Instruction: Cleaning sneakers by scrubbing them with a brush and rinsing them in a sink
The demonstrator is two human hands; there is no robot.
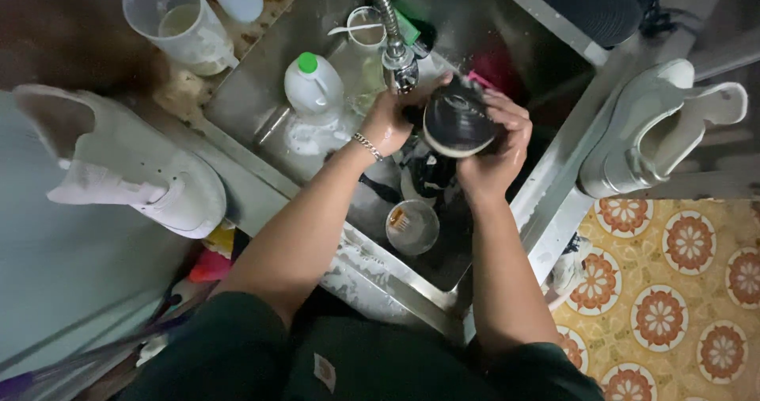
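Dark shoe (pixel 457 120) held over steel sink (pixel 261 68) — both hands engaged.
Left hand (pixel 388 124) and right hand (pixel 495 152) each grip the shoe, just below the faucet (pixel 398 57).

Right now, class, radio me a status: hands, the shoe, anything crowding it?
Left hand and right hand both grip the dark shoe, sole up, in the sink. Faucet close above. White jug left, small bowl below.
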